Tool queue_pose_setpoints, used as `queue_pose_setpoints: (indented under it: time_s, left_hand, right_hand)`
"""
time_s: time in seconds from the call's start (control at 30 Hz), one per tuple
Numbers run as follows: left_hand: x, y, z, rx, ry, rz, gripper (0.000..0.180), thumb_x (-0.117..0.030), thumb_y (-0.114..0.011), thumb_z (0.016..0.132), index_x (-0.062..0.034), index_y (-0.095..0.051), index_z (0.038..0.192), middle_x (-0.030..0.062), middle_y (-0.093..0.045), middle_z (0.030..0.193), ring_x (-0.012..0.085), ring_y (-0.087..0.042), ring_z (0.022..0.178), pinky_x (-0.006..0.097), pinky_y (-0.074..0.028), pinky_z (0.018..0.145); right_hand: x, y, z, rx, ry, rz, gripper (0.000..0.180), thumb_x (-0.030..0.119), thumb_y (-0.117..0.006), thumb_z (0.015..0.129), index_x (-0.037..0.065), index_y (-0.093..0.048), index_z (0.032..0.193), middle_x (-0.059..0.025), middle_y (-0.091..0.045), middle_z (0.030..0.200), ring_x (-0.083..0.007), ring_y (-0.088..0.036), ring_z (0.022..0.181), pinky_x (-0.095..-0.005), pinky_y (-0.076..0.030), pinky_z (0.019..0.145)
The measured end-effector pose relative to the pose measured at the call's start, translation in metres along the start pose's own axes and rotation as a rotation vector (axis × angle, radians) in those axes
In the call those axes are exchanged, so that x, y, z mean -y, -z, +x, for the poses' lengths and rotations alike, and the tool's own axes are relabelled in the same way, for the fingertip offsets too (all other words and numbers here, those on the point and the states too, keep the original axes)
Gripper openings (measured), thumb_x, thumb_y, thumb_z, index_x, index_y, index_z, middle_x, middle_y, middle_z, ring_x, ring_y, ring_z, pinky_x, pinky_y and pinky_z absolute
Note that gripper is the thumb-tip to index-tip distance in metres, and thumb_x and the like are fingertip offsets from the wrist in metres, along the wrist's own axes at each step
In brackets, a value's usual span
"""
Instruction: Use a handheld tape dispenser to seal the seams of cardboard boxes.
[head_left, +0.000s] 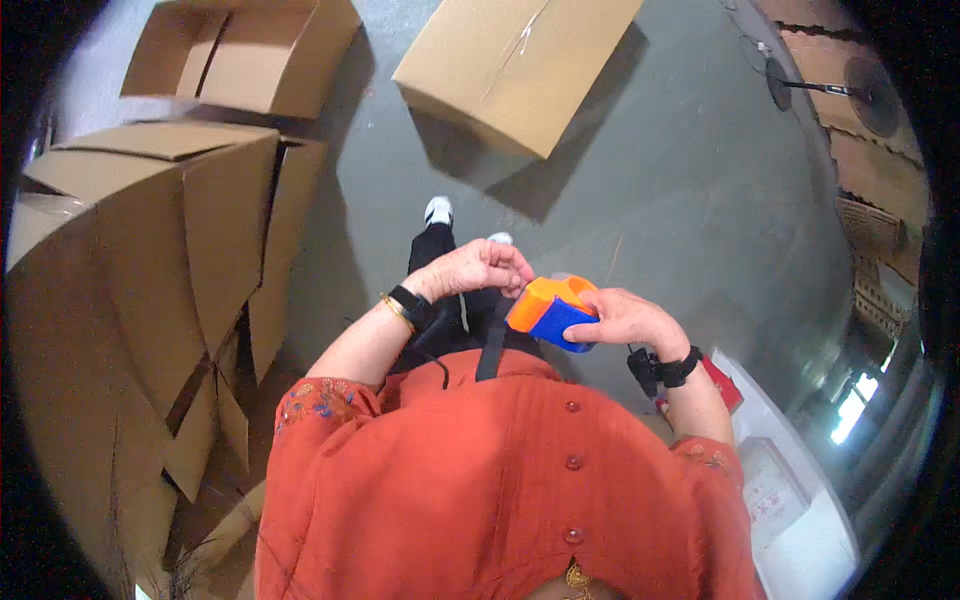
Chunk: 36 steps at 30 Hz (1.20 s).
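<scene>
My right hand (635, 325) grips an orange and blue plastic tape dispenser (548, 305) in front of my waist, its thumb lying across the blue side. Part of a pale round roll shows at the dispenser's far edge. At the left, orange end of the dispenser, the fingers of my left hand (475, 270) are pinched together. Whatever thin thing may be between those fingertips is too small to make out. Both hands are in the air above my dark trousers and shoes.
A closed cardboard box (515, 70) lies on the grey floor (690, 180) ahead. An open carton (250, 60) stands at the far left, and large folded cartons (150, 270) are stacked along my left. Close by my right is a white container (800, 530); a fan (870, 95) stands far right.
</scene>
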<state>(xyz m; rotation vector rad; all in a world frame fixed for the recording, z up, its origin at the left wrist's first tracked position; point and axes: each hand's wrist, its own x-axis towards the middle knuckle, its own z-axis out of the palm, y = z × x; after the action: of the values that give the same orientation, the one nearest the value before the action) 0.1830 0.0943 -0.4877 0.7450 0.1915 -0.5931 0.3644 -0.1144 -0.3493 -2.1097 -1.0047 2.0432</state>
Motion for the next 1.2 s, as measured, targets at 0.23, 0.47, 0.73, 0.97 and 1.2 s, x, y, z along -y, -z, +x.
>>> queue_pose_setpoints:
  time_s: [0.23,0.47,0.73,0.97,1.2]
  left_hand:
    - [-0.036,-0.027,0.004,-0.066,-0.056,0.055,0.019,-0.009,-0.064,0.096,0.0006,-0.069,0.112,0.0040,-0.072,0.095,0.0114,-0.066,0.085,0.028,-0.054,0.082]
    - [-0.092,-0.044,0.056,-0.062,-0.058,0.261,0.017,-0.016,-0.066,0.100,-0.0025,-0.069,0.109,0.0014,-0.072,0.093,0.0102,-0.066,0.085,0.028,-0.055,0.080]
    - [-0.136,-0.097,0.161,-0.300,-0.053,0.340,0.015,-0.012,-0.064,0.098,-0.0013,-0.070,0.107,0.0018,-0.071,0.093,0.0110,-0.065,0.085,0.029,-0.054,0.080]
    - [-0.165,-0.135,0.272,-0.372,-0.164,0.264,0.018,-0.015,-0.065,0.100,-0.0017,-0.070,0.111,0.0031,-0.073,0.097,0.0121,-0.066,0.086,0.029,-0.054,0.082]
    - [-0.228,-0.153,0.344,-0.438,-0.174,0.250,0.022,-0.017,-0.066,0.099,-0.0015,-0.069,0.116,0.0030,-0.072,0.097,0.0116,-0.066,0.084,0.028,-0.054,0.080]
  right_hand:
    - [-0.006,-0.004,-0.029,-0.135,0.074,0.171,0.061,0.065,-0.072,0.082,0.005,-0.070,0.098,-0.0111,-0.071,0.083,-0.0239,-0.067,0.078,-0.0384,-0.052,0.075]
    - [-0.036,0.047,-0.058,-0.243,0.053,0.063,0.062,0.066,-0.072,0.081,0.006,-0.070,0.096,-0.0117,-0.071,0.082,-0.0252,-0.069,0.081,-0.0387,-0.053,0.074]
    - [-0.124,0.124,-0.092,-0.280,0.194,0.164,0.063,0.067,-0.068,0.083,0.005,-0.069,0.096,-0.0103,-0.071,0.084,-0.0226,-0.067,0.078,-0.0380,-0.051,0.071]
    - [-0.206,0.223,-0.127,-0.296,0.166,0.096,0.071,0.071,-0.067,0.081,0.005,-0.072,0.105,-0.0147,-0.074,0.092,-0.0306,-0.071,0.089,-0.0412,-0.053,0.079]
    - [-0.247,0.309,-0.144,-0.374,0.245,0.065,0.070,0.070,-0.066,0.081,0.005,-0.073,0.104,-0.0150,-0.075,0.094,-0.0291,-0.071,0.088,-0.0405,-0.054,0.080]
